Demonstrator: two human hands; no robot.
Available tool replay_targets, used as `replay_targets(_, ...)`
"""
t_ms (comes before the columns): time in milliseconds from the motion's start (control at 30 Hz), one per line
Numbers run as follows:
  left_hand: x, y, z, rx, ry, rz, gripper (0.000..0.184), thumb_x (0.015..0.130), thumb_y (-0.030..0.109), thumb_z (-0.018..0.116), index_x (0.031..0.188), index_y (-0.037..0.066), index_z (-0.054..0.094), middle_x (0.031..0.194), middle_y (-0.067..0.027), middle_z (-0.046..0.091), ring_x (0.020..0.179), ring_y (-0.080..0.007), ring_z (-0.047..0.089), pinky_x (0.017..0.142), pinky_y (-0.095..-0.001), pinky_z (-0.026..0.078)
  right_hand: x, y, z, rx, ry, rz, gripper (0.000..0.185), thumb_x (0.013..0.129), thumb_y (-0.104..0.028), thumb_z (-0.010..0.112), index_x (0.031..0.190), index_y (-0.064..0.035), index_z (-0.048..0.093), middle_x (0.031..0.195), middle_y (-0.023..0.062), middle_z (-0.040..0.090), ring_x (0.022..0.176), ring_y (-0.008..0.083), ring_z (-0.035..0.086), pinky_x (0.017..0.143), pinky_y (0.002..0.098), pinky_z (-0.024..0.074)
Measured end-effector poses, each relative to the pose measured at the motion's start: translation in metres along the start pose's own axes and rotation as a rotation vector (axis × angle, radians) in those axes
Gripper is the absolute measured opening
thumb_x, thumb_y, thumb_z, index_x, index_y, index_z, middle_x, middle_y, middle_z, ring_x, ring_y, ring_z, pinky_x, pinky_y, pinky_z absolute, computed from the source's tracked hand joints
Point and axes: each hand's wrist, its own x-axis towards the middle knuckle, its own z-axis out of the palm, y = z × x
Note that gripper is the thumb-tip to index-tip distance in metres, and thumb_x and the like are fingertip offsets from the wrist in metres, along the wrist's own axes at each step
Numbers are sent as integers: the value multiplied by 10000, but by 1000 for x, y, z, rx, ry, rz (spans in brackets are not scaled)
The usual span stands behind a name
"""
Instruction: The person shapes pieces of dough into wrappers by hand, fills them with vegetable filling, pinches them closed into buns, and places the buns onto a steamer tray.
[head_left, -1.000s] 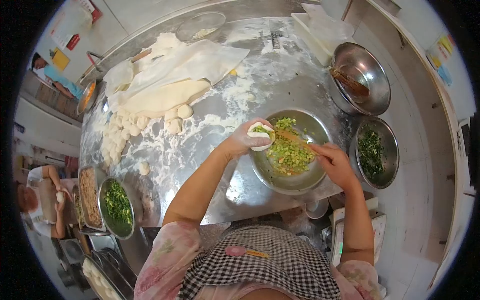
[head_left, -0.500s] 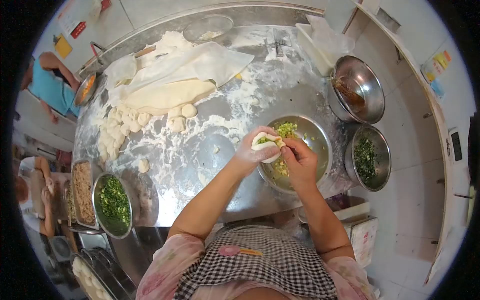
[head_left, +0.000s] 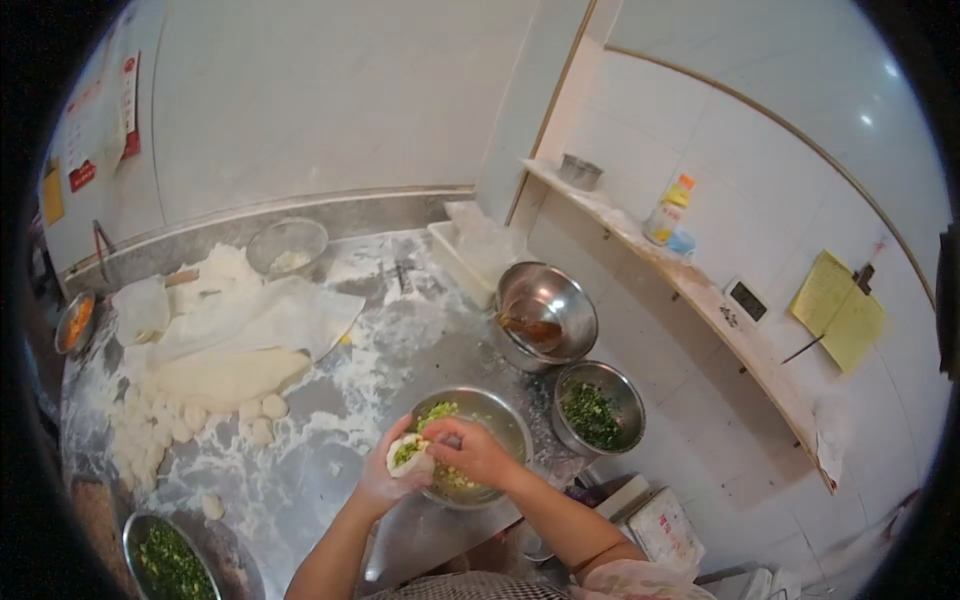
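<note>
A round dough wrapper (head_left: 411, 464), cupped around chopped green and yellow filling, rests in my left hand (head_left: 385, 482), whose fingers curl around its outside. My right hand (head_left: 472, 455) reaches in from the right, its bent fingers at the wrapper's upper right edge; the exact fingertip contact is partly hidden. Both hands are over the near left side of a steel bowl (head_left: 520, 440) holding more of the chopped filling. Floured dough pieces (head_left: 150, 440) lie in a heap at the left, beside a flat sheet of dough (head_left: 225, 377) partly under a pale cloth (head_left: 290, 310).
Right of the filling bowl stand a bowl of dark chopped greens (head_left: 600, 413) and a larger steel bowl (head_left: 570, 295) with brown contents. Another bowl of greens (head_left: 175, 560) sits at the near left. A white tub (head_left: 465, 262) is at the back, and a shelf (head_left: 690, 285) runs along the right wall.
My view has tilted up and turned right, so the wall and shelf show more. My right hand has shifted over the wrapper's edge; my left hand still holds the wrapper.
</note>
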Motion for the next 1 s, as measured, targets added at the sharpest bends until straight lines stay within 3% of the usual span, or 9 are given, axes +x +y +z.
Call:
replay_targets(133,2,-6,-17,30,54,-189,626,714,44,720,1266,47,426,1104,-106,570,1001,-199,575,849,-319,487,0,26,-6,-272,24,-56,218,864,-130,599,1063,-42,608,966,35,599,912,115,551,769,248,461)
replay_targets(167,-7,3,-14,-99,132,-262,566,729,24,699,1232,52,440,1096,-116,574,982,-221,589,832,-331,504,-4,18,-10,-60,28,207,234,866,-161,596,1070,-46,605,978,51,609,922,127,559,771,269,469)
replay_targets(200,-10,11,-9,-224,225,-328,507,745,3,677,1198,56,455,1088,-125,577,962,-243,603,815,-342,521,-5,58,-21,-187,122,250,244,858,-174,610,1064,-42,603,966,67,609,918,123,562,761,271,473)
replay_targets(267,-18,9,-15,-523,172,-232,438,771,-10,644,1165,57,463,1058,-139,583,941,-283,613,796,-364,544,-12,63,-46,-817,112,354,344,787,-206,666,1075,-30,598,994,137,609,903,286,584,761,374,474)
replay_targets(333,-27,8,-20,-611,185,-242,453,775,18,653,1179,62,453,1053,-144,580,930,-296,617,778,-366,554,-35,117,-68,-1218,121,145,418,752,-240,682,1093,-20,586,1009,169,606,934,343,557,824,429,433)
replay_targets(433,-36,0,-34,-649,206,-302,469,781,47,642,1202,80,439,1066,-147,558,918,-286,609,766,-386,552,-43,134,-56,-1438,121,98,430,742,-251,689,1083,-17,572,986,167,609,951,320,550,849,436,402)
replay_targets(633,-18,-12,-18,-509,153,-399,511,756,70,703,1200,88,450,1024,-88,567,906,-218,608,723,-351,562,-30,166,-49,-1235,-128,172,317,762,-238,652,999,-43,571,955,137,618,923,315,566,793,430,414)
replay_targets(933,5,-30,-17,-366,92,-411,533,714,47,738,1172,77,466,1015,-65,564,917,-178,592,731,-324,540,-11,104,-94,-1071,-14,483,157,810,-103,512,936,-25,562,866,243,620,805,391,620,697,483,477)
replay_targets(1000,7,-37,-19,-369,94,-412,537,711,41,739,1172,78,466,1015,-63,565,918,-177,592,754,-312,530,-6,114,-106,-1093,-163,466,166,812,-104,516,941,-14,569,858,251,614,797,390,618,696,470,480)
